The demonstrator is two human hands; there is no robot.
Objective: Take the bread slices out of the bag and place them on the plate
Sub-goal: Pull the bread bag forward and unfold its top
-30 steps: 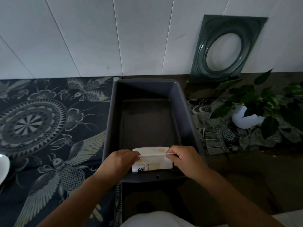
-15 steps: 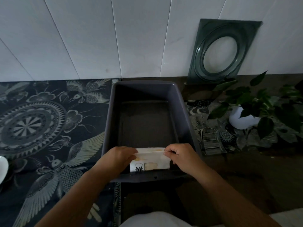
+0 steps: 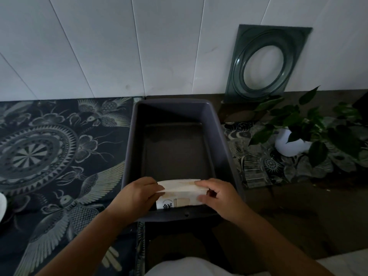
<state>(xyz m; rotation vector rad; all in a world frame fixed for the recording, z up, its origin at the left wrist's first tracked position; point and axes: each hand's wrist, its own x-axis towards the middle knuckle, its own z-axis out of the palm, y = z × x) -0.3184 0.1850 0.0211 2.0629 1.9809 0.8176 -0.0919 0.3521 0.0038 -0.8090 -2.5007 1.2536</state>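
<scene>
A white bread bag [image 3: 180, 193] with black print lies at the near end of a dark grey bin [image 3: 223, 144]. My left hand [image 3: 137, 195] grips the bag's left end. My right hand [image 3: 218, 196] holds its right end, fingers over the top edge. The bread slices inside are hidden by the bag. A sliver of a white plate [image 3: 2, 206] shows at the far left edge.
A dark patterned cloth [image 3: 49, 152] covers the surface left of the bin. A green glass dish [image 3: 264, 62] leans on the white wall behind. A potted plant in a white pot [image 3: 288, 146] stands at the right.
Both hands have stayed on the bag. The right hand's fingers have slid over the bag's top edge, and the top looks flatter and wider than before.
</scene>
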